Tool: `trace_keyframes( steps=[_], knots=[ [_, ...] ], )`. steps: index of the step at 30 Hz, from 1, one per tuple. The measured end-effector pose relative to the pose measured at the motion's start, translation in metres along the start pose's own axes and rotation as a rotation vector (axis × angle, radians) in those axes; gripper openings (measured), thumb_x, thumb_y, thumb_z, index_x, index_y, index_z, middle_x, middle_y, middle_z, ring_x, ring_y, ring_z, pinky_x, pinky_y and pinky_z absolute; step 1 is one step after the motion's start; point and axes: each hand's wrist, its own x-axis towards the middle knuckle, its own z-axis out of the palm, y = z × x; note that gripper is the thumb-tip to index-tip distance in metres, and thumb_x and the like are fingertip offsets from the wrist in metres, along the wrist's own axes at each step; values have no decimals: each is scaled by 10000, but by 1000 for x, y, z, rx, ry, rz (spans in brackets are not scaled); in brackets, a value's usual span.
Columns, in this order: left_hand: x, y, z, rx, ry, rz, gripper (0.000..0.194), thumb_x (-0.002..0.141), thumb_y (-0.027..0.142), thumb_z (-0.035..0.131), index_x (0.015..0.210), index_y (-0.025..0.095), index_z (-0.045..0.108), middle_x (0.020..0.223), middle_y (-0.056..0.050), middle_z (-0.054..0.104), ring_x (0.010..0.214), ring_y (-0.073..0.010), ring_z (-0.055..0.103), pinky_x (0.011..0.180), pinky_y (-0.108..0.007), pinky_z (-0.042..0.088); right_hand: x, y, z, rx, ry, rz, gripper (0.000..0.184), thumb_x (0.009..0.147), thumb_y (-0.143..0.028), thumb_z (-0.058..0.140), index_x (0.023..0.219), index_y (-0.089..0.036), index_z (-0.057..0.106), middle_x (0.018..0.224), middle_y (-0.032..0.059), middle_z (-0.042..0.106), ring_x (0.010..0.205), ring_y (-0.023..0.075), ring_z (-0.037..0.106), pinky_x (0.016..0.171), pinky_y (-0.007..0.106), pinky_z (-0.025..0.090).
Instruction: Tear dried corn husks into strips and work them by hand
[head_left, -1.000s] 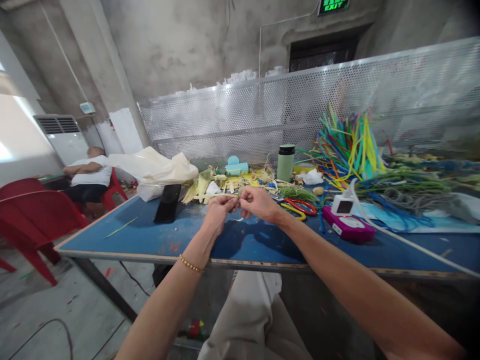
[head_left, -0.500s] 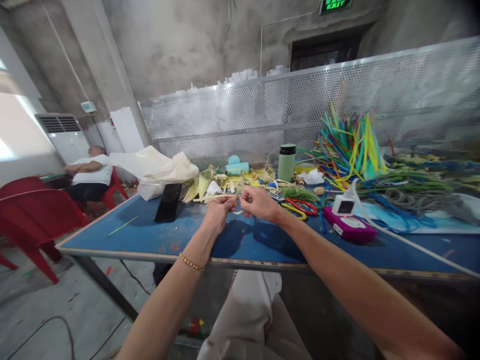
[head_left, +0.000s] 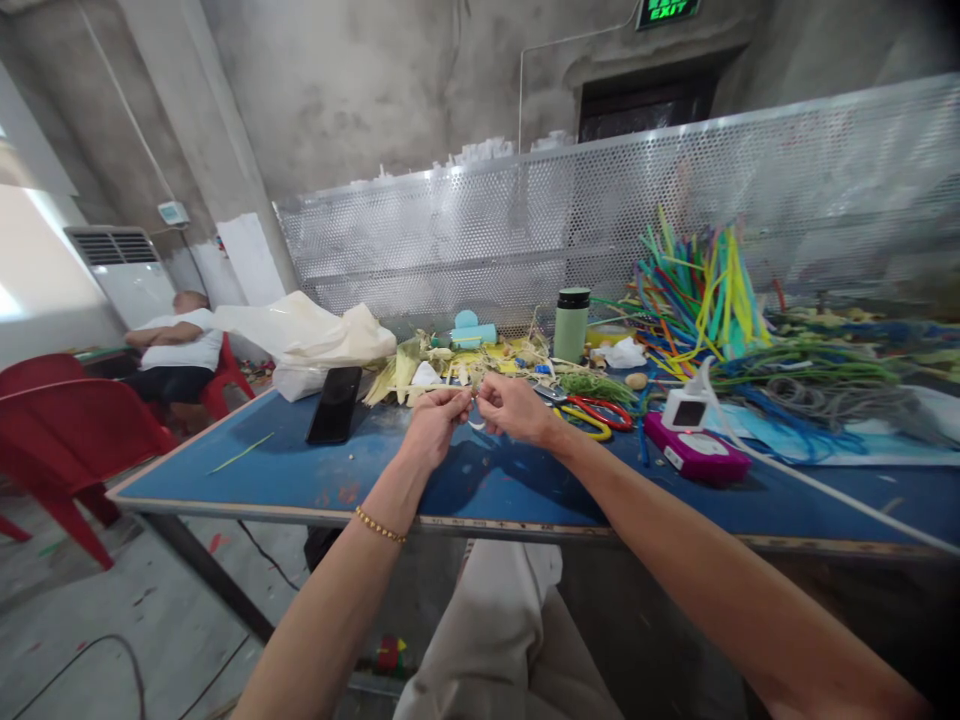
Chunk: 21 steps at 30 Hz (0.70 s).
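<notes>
My left hand point(head_left: 437, 420) and my right hand point(head_left: 514, 407) meet above the front middle of the blue table point(head_left: 270, 480), both closed in a pinch. Between and below the fingertips a thin pale strip point(head_left: 477, 426) curves out; its ends are mostly hidden by the fingers. Just behind the hands lie dry, pale husk-like leaves point(head_left: 405, 365) and scraps. Red-handled scissors point(head_left: 611, 413) and a yellow handle point(head_left: 592, 428) are right of my right hand. A black phone point(head_left: 334, 405) lies left of my left hand.
A green tumbler point(head_left: 571, 328) stands behind the scissors. Bundled coloured strips point(head_left: 705, 300), green stems point(head_left: 817, 370) and a magenta box point(head_left: 697, 450) with a cable occupy the right. A white plastic bag point(head_left: 322, 335) is at back left. A person point(head_left: 176, 340) sits beyond red chairs point(head_left: 82, 430).
The long pale strip that stuck out leftward from my left hand is now hardly distinguishable there. Both hands stay pinched close together, with only slight finger movement. The view has shifted a little.
</notes>
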Motion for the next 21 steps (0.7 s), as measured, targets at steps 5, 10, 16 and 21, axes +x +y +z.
trace_keyframes(
  steps=[5,10,16,21],
  knots=[
    [1,0,0,59,31,39,258,599,318,782,655,118,629,595,0,551,526,-62,429,524,-220,322,0,-8,-7,-122,37,-76,112,803,-241,535,701,-201,512,518,-26,578,463,119,544,510,239,398],
    [-1,-2,2,255,-6,75,188,630,284,732,630,118,644,552,-4,555,517,-74,427,513,-224,313,2,-14,-21,-278,328,-179,238,831,-310,542,656,-162,606,637,12,601,560,105,474,566,240,342],
    [-6,-2,7,425,-85,66,167,626,254,710,565,117,635,509,-3,545,485,-82,429,494,-232,315,3,-8,-17,-230,121,-173,104,740,-244,621,698,-159,661,652,2,614,574,102,484,565,227,348],
    [-5,-2,4,335,-154,-1,259,654,355,735,667,107,662,613,-45,634,500,-93,496,511,-239,358,4,-6,-17,-44,97,-66,158,752,-252,576,664,-147,653,604,5,627,561,110,526,545,220,380]
  ],
)
